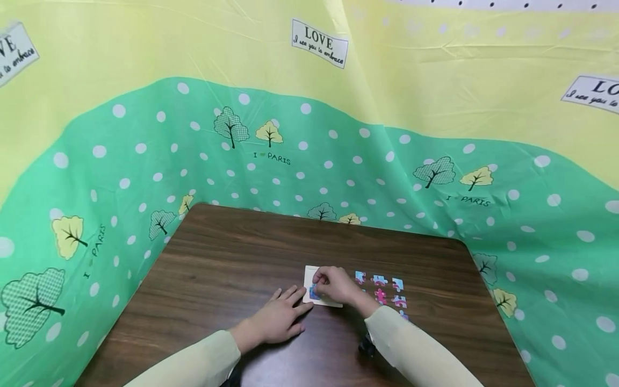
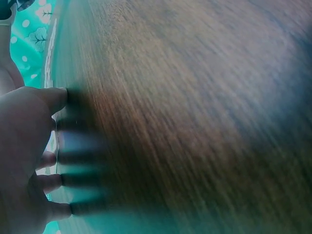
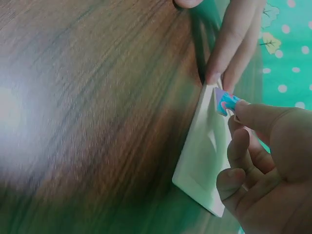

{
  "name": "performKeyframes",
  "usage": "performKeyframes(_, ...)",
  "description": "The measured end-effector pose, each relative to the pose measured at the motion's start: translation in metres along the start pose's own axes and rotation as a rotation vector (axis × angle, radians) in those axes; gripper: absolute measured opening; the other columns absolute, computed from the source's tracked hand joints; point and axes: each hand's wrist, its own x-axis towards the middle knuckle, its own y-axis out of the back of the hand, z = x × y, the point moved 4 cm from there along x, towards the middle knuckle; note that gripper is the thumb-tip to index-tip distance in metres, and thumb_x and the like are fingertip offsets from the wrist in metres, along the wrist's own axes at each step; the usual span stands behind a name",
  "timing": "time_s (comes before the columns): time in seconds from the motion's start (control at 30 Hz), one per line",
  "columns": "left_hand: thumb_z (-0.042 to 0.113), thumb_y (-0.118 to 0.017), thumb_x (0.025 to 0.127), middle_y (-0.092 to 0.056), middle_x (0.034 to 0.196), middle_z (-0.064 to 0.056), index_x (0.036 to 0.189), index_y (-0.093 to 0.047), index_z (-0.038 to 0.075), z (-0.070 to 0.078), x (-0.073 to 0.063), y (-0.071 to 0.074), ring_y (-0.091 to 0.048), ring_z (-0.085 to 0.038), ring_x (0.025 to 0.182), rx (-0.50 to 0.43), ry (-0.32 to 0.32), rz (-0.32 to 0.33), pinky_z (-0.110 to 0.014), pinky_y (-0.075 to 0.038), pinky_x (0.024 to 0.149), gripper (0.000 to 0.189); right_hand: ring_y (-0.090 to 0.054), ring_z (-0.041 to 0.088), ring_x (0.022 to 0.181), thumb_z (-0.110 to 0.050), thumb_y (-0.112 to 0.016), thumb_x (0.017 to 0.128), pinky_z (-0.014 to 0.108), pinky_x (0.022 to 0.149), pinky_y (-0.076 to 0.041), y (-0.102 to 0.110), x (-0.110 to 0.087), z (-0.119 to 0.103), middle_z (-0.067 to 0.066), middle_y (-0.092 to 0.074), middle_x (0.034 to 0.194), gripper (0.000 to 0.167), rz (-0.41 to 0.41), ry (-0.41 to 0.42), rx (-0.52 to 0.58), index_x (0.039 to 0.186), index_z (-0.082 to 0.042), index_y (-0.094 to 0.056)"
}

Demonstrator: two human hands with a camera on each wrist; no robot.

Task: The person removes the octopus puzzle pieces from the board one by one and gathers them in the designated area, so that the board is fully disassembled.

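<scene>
A small white puzzle tray [image 1: 309, 273] lies on the table in the head view. My right hand [image 1: 335, 284] is over it, and in the right wrist view its thumb and forefinger pinch a blue, pink and purple jigsaw piece [image 3: 226, 103] near one end of the tray [image 3: 197, 168]. My left hand [image 1: 279, 317] rests with spread, straight fingers, its fingertips at the tray's left edge. The left wrist view has that hand [image 2: 24, 156] at its side, with its fingers on the wood. The right hand covers part of the tray.
Several loose jigsaw pieces [image 1: 380, 296] in blue, pink and red lie in rows right of the tray, some hidden by the right forearm. A black object [image 1: 367, 345] shows beside the right sleeve. The brown wooden table [image 1: 217, 252] stands against a green and yellow curtain [image 1: 271, 188].
</scene>
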Motion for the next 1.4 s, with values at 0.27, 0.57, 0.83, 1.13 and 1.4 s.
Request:
performKeyframes(0.27,0.051,-0.057,0.101,-0.035,0.166,-0.011,0.155,-0.047,0.029,-0.002,0.0,-0.005,-0.035,-0.037,0.151,-0.019,0.004,-0.006,-0.065,-0.038,0.112,0.06,-0.059,0.01,0.076,-0.01,-0.077,0.09,0.026,0.068,-0.05,0.017,-0.012,0.013,-0.004,-0.065,0.082,0.008,0.02,-0.065,0.04,0.094,-0.013,-0.071)
performKeyframes(0.57,0.052,-0.057,0.1,-0.035,0.166,-0.01,0.155,-0.048,0.03,-0.002,-0.001,-0.003,-0.037,-0.037,0.15,-0.014,0.011,-0.01,-0.065,-0.039,0.112,0.06,-0.061,0.012,0.071,-0.012,-0.075,0.093,0.027,0.063,-0.052,0.032,-0.029,0.032,-0.002,-0.066,0.082,0.004,0.042,-0.098,0.105,0.096,-0.012,-0.071)
performKeyframes(0.83,0.051,-0.057,0.101,-0.035,0.166,-0.01,0.155,-0.047,0.029,-0.001,-0.001,-0.004,-0.036,-0.037,0.151,-0.031,0.01,-0.008,-0.065,-0.038,0.112,0.06,-0.061,0.016,0.072,-0.014,-0.074,0.095,0.03,0.061,-0.052,0.045,-0.049,0.046,0.0,-0.065,0.084,0.004,0.024,-0.145,0.142,0.098,-0.013,-0.071)
performKeyframes(1.13,0.048,-0.059,0.101,-0.037,0.164,-0.014,0.154,-0.05,0.025,0.001,-0.003,0.004,-0.038,-0.039,0.149,-0.029,-0.001,0.008,-0.066,-0.039,0.111,0.058,-0.063,0.015,0.07,-0.014,-0.074,0.095,0.029,0.06,-0.053,0.056,-0.069,0.062,0.0,-0.066,0.082,0.005,0.026,-0.141,0.144,0.098,-0.011,-0.071)
performKeyframes(1.4,0.048,-0.058,0.101,-0.037,0.164,-0.013,0.154,-0.05,0.026,0.001,-0.002,0.005,-0.039,-0.039,0.149,-0.017,0.0,0.01,-0.066,-0.04,0.111,0.058,-0.064,0.016,0.071,-0.01,-0.072,0.095,0.029,0.064,-0.055,0.06,-0.083,0.078,0.002,-0.067,0.084,0.007,0.001,-0.145,0.166,0.101,-0.006,-0.071)
